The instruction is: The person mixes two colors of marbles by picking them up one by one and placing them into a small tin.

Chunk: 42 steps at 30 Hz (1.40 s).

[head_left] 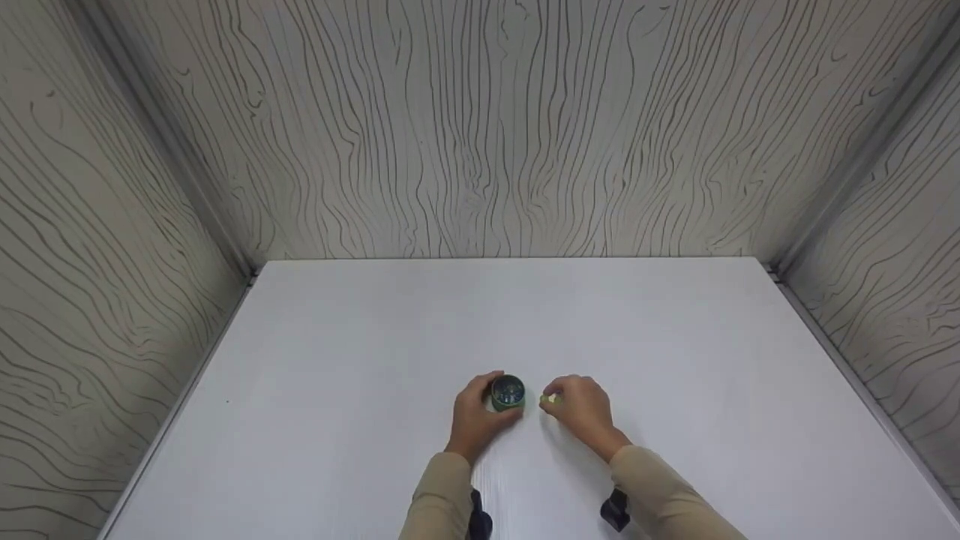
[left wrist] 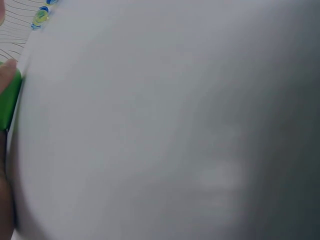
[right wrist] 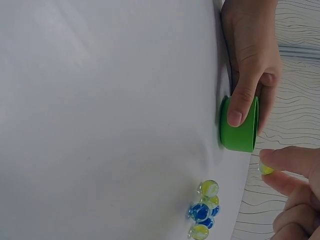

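A small green cup (head_left: 517, 407) stands upright on the white table, its inside dark in the head view. My left hand (head_left: 474, 420) grips it from the left, with the thumb (right wrist: 241, 102) along the near side of its wall. To the right of the cup, my right hand (head_left: 585, 409) pinches a yellow-green glass marble (right wrist: 266, 169) between thumb and index finger. That marble is close to the cup's rim, apart from it. At the left edge of the left wrist view, only part of the cup (left wrist: 9, 102) shows.
Several loose glass marbles, such as a blue one (right wrist: 199, 212) and a yellow one (right wrist: 210, 188), lie clustered on the white table (head_left: 360, 360) near the cup. Wood-grain patterned panels (head_left: 480, 127) rise behind the table and at both sides.
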{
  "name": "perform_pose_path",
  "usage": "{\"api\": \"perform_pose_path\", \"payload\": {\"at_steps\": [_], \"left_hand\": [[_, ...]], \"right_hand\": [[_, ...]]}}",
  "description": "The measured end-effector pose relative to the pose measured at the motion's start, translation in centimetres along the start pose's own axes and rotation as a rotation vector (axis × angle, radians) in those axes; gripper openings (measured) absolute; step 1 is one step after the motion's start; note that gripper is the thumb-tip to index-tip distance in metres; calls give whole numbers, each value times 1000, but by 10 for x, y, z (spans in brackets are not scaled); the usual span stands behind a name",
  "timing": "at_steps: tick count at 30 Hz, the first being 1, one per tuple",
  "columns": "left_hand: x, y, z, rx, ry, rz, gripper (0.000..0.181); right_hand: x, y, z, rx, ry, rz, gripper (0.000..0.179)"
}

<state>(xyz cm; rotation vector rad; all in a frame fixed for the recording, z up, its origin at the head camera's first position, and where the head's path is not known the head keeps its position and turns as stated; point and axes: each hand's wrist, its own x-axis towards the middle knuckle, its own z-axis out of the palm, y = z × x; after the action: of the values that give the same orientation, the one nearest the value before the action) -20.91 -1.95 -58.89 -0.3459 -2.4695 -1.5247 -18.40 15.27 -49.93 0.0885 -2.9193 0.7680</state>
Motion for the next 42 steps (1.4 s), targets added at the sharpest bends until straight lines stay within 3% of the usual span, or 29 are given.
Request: {"api": "perform_pose_path", "payload": {"at_steps": [11,18,27,42], "left_hand": [[0,2,0,-3,-7,-34,63],[-1,2,-1,7,13,-5,62],[-1,4,-1,-16,-12,-63,63],[-1,2,-1,-6,5,-19,63]], "right_hand": [[2,-4,2,-16,6,-7,11],[3,-7,3,-16,13,-22,12],[7,-11,3,-10,11,-32,12],[10,-17,6,-31,15,-47,14]]}}
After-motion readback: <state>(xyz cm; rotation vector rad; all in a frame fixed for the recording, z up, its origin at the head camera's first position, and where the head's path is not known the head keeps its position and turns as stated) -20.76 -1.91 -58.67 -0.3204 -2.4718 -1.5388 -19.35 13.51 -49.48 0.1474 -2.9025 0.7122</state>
